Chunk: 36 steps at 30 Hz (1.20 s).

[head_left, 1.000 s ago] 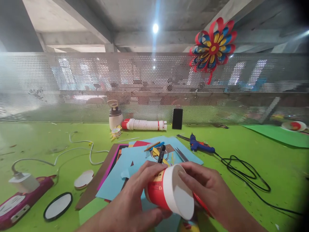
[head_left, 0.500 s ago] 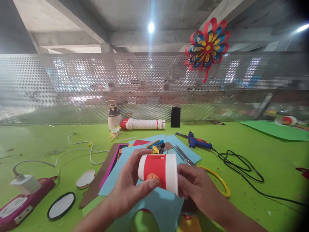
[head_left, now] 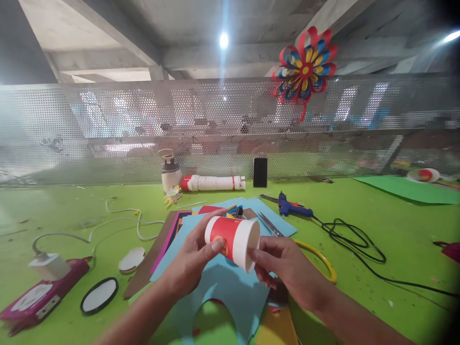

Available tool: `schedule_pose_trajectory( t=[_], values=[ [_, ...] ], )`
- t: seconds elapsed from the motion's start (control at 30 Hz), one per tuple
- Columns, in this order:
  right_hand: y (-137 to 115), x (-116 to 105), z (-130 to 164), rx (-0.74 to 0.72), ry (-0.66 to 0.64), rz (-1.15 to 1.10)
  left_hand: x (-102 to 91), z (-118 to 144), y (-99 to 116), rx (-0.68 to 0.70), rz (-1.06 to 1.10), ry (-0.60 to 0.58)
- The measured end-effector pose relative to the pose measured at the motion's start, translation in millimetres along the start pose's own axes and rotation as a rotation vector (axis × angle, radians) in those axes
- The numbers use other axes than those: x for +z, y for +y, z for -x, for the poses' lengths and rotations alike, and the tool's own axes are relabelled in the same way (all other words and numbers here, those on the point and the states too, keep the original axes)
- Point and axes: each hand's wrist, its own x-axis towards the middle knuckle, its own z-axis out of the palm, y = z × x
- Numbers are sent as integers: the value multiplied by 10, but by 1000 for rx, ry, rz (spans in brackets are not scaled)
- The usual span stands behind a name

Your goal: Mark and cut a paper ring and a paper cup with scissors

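A red and white paper cup lies on its side in the air above a blue paper sheet, its open rim turned toward me and to the right. My left hand grips the cup's red body, thumb across the front. My right hand holds the white rim from the right with its fingertips. Under the hands lie stacked coloured sheets, and scissors and pens rest just behind the cup.
A blue glue gun with a black cord lies right of centre. A yellow ring sits beside my right hand. A stack of cups, a bottle and a phone line the mesh wall. A power strip and round lids sit left.
Both hands lifted the cup up and away from me and turned it, so its open rim now faces right instead of down toward me. The view shifted slightly.
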Motion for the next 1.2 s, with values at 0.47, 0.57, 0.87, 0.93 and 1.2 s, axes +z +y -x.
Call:
schedule_pose_trajectory(
  t=[0.47, 0.57, 0.87, 0.93, 1.2],
  values=[
    [72, -59, -37, -59, 44, -49, 32, -24, 105, -92, 194, -35],
    [85, -97, -71, -85, 99, -47, 29, -31, 97, -108, 161, -52],
    [74, -136, -86, -181, 194, 15, 19, -50, 40, -125, 102, -71],
    [83, -144, -94, -184, 190, 7, 39, -55, 55, -108, 107, -50],
    [154, -189, -169, -176, 170, 6, 60, -43, 113, -140, 119, -24]
  ],
)
